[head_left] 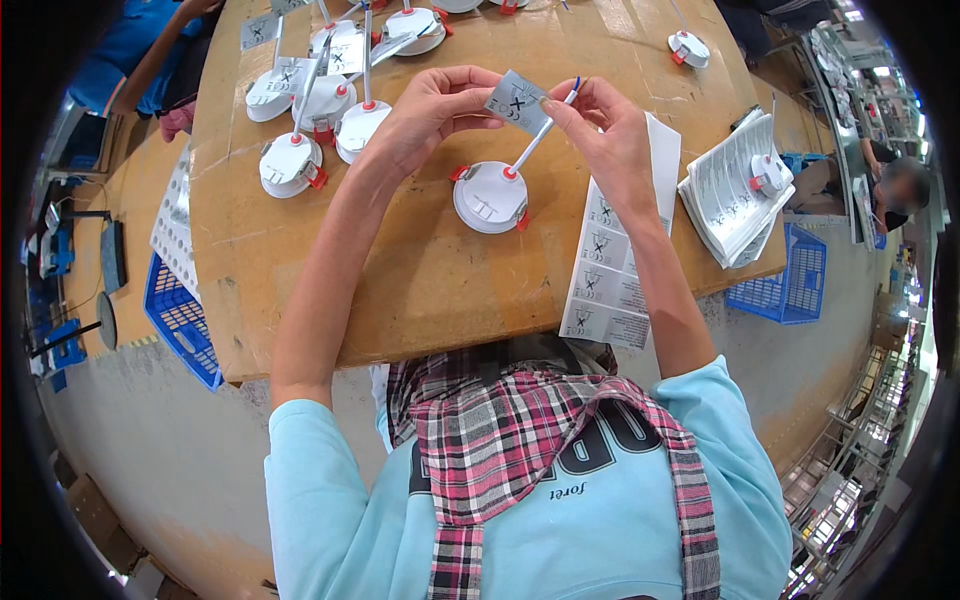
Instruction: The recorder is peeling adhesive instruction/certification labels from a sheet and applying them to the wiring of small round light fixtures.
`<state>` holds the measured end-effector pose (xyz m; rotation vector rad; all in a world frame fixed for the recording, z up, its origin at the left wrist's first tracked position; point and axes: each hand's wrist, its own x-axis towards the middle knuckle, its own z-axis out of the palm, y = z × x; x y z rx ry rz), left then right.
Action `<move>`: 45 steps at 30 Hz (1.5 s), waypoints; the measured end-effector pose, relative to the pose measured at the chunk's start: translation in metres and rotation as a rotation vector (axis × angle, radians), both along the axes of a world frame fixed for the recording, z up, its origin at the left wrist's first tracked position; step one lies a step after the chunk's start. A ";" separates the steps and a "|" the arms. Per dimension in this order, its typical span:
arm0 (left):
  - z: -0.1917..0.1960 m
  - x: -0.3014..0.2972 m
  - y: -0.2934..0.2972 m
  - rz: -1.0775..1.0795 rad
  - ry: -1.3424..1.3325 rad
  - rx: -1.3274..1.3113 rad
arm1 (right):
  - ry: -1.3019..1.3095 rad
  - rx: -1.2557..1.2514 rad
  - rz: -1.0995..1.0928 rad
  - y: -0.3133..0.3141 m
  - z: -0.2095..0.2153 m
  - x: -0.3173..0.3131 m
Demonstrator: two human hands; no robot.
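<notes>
Above the table, a small silver printed label (pixel 515 103) is pinched by its left edge between the thumb and fingers of my left hand (pixel 440 108). My right hand (pixel 608 132) grips the white cable (pixel 532 145) near its blue-tipped end, and its thumb touches the label's right corner. That cable runs down to a round white lamp fitting (pixel 490 197) with red-tipped spring clips, lying on the table between my forearms. Beside my right forearm lies a sheet of labels (pixel 606 262), partly covered by that arm.
Several similar fittings (pixel 290 165) with upright cables, some labelled, crowd the table's far left. Another fitting (pixel 688 48) sits far right. At right, a thick label stack (pixel 735 190) bears a fitting (pixel 769 174). Blue crates (pixel 785 285) stand below the table. A co-worker's arm (pixel 150 65) is upper left.
</notes>
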<state>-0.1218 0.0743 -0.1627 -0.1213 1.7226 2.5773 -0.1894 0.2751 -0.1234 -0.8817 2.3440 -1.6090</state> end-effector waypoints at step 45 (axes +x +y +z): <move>0.024 0.009 0.006 0.065 0.030 -0.317 | -0.102 0.046 0.097 0.004 0.007 -0.013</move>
